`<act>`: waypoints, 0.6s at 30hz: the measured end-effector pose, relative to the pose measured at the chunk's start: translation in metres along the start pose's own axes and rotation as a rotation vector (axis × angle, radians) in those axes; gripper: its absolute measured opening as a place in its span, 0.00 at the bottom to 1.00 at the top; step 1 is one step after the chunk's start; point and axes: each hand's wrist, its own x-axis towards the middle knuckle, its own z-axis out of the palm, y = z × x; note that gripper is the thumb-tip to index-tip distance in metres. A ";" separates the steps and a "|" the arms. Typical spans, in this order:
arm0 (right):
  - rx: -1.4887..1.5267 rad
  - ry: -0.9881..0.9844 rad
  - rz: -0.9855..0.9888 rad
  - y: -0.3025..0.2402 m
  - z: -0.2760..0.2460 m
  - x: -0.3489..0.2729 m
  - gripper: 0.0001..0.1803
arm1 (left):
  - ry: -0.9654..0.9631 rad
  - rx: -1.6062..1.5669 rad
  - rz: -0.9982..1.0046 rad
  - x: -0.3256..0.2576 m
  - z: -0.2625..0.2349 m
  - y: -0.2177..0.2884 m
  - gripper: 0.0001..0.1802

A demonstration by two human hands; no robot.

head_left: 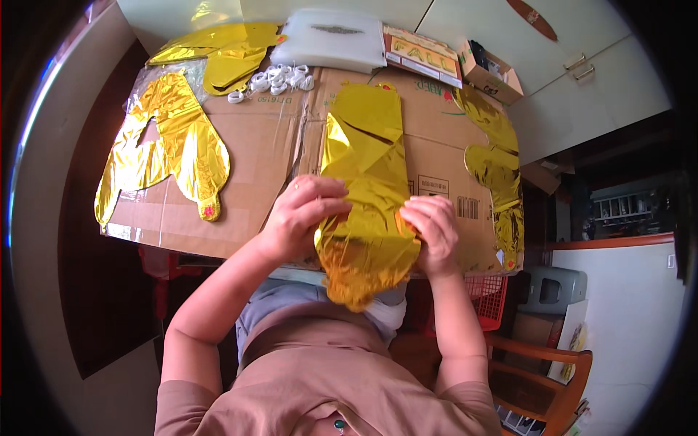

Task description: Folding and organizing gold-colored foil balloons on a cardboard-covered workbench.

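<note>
A flat, gold foil balloon (372, 163) lies lengthwise in front of me on the cardboard. Its near end is crinkled and hangs past the table edge toward my lap. My left hand (304, 216) pinches its left edge, fingers curled. On the opposite edge, my right hand (433, 229) is closed with the thumb under the foil, and a bit of orange shows beside it. Folds and a dark crease run across the balloon's far half. To the left, a letter-shaped gold foil balloon (174, 145) lies spread out, with a pink mark on its lower tip.
Flattened cardboard (254, 145) covers the table. More foil balloons lie at the far left (233, 54) and right (494, 174). White ribbon coils (278, 78), a stack of clear plastic bags (331, 40), a printed flat package (423, 54) and a small open box (491, 73) line the back.
</note>
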 end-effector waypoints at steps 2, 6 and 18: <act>-0.027 -0.011 -0.049 0.019 0.004 0.013 0.18 | -0.047 0.037 -0.036 0.007 0.001 -0.020 0.17; -0.134 -0.176 -0.026 0.054 0.005 0.013 0.19 | -0.269 0.040 -0.211 0.020 0.000 -0.027 0.27; -0.044 -0.315 0.585 0.015 -0.022 0.019 0.19 | -0.299 0.178 -0.082 0.026 0.007 -0.052 0.13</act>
